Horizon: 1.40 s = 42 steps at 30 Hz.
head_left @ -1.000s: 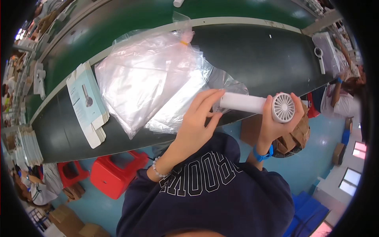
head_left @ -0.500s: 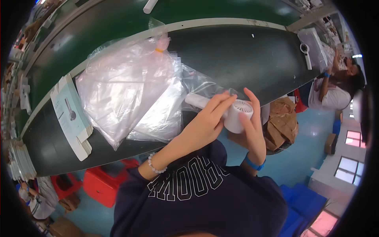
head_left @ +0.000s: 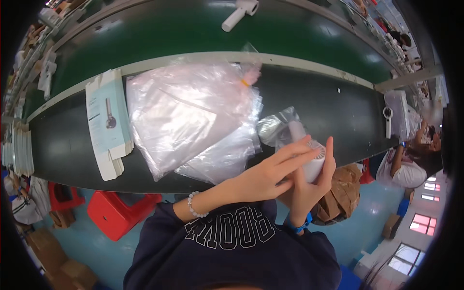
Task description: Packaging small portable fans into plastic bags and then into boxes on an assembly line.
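Observation:
A white handheld fan (head_left: 314, 168) is between my hands over the right part of the dark bench. My right hand (head_left: 308, 192), with a blue wristband, curls round the fan's head from below, thumb and fingers on either side. From the left, my left hand (head_left: 268, 178), wearing a bead bracelet, lays its fingers across the fan near the grille. The fan's handle points away from me, and a crinkled clear plastic bag (head_left: 278, 126) lies over it or around it. Left of my hands lies a large pile of clear plastic bags (head_left: 179, 113) tied with a yellow band.
Flat light-blue boxes (head_left: 107, 116) lie left of the bags. Beyond the rail, the green surface (head_left: 169, 38) holds another white fan (head_left: 239, 15). At right on the bench is a further fan (head_left: 387, 121). A brown-paper-lined bin (head_left: 338, 193) and a red stool (head_left: 113, 212) stand below. People sit farther off.
The fan's handle has swung from pointing left to pointing away from me, and the clear bag now bunches around it. My head view has shifted. Another fan now shows more fully on the green surface.

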Each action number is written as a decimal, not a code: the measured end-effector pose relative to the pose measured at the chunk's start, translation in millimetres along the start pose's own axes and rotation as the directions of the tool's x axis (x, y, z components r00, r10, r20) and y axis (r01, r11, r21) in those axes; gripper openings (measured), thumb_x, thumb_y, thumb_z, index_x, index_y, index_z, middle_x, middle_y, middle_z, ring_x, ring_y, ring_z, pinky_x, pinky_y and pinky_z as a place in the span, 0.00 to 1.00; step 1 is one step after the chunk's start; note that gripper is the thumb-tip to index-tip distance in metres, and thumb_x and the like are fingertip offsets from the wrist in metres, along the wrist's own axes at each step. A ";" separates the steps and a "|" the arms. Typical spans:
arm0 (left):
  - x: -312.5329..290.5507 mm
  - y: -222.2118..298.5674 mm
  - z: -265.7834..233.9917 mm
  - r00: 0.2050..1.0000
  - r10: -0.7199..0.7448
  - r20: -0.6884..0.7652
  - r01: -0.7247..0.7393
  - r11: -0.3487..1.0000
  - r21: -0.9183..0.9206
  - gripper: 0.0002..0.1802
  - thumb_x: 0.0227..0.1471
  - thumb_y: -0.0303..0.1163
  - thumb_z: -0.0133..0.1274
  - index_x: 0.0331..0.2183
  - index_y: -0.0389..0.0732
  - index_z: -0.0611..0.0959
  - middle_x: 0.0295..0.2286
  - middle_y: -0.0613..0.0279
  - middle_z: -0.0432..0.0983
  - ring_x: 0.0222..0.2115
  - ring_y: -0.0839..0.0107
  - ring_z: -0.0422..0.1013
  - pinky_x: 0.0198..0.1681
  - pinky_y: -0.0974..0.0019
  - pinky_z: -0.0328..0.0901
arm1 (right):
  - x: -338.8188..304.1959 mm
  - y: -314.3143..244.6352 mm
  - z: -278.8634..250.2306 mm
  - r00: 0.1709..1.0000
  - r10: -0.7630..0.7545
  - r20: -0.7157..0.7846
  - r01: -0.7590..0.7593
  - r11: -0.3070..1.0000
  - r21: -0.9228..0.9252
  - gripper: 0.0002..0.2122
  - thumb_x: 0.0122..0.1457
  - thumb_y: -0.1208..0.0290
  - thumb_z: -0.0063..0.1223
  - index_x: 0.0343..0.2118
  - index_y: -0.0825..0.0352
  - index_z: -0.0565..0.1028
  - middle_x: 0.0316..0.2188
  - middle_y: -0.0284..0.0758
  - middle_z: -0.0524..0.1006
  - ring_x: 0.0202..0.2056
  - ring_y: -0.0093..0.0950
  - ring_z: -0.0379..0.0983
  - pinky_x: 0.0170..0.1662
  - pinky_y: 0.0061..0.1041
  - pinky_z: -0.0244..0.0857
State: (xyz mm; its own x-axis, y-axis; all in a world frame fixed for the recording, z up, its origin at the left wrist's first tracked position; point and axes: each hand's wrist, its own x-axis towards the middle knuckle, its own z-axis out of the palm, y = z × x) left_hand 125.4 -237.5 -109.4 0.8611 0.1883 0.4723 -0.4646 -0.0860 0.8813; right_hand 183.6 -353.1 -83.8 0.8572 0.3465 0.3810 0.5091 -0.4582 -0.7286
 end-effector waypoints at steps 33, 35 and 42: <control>-106.6 -13.3 -49.4 0.979 -0.204 -0.023 0.145 0.607 0.782 0.27 0.48 0.36 0.55 0.51 0.40 0.71 0.55 0.53 0.61 0.58 0.58 0.56 0.59 0.52 0.51 | 227.2 -107.4 266.7 0.860 -0.333 0.386 -0.086 0.651 0.754 0.24 0.56 0.57 0.55 0.51 0.66 0.67 0.41 0.35 0.73 0.43 0.25 0.70 0.44 0.23 0.64; -101.5 -9.1 -52.2 0.977 -0.214 0.005 0.130 0.609 0.782 0.28 0.49 0.37 0.55 0.51 0.38 0.70 0.55 0.53 0.61 0.58 0.58 0.56 0.59 0.52 0.51 | 241.2 -96.7 328.4 0.823 -0.412 0.390 0.111 0.792 0.600 0.25 0.56 0.53 0.53 0.48 0.69 0.68 0.34 0.39 0.76 0.39 0.31 0.73 0.42 0.27 0.65; -112.9 -15.7 -55.9 0.973 -0.228 0.043 0.102 0.585 0.805 0.35 0.49 0.41 0.54 0.55 0.35 0.66 0.56 0.55 0.60 0.58 0.60 0.56 0.59 0.55 0.52 | 276.1 -72.4 418.5 0.730 -0.486 0.480 0.441 0.872 0.212 0.18 0.55 0.56 0.50 0.37 0.69 0.73 0.34 0.46 0.76 0.40 0.46 0.72 0.44 0.39 0.64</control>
State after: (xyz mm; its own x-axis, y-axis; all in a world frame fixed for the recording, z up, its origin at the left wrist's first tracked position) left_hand 23.9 -202.8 -177.3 0.9525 0.1605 0.2587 -0.0181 -0.8184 0.5743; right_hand 350.8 118.3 -164.1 0.3409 0.8688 0.3591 0.8055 -0.0730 -0.5881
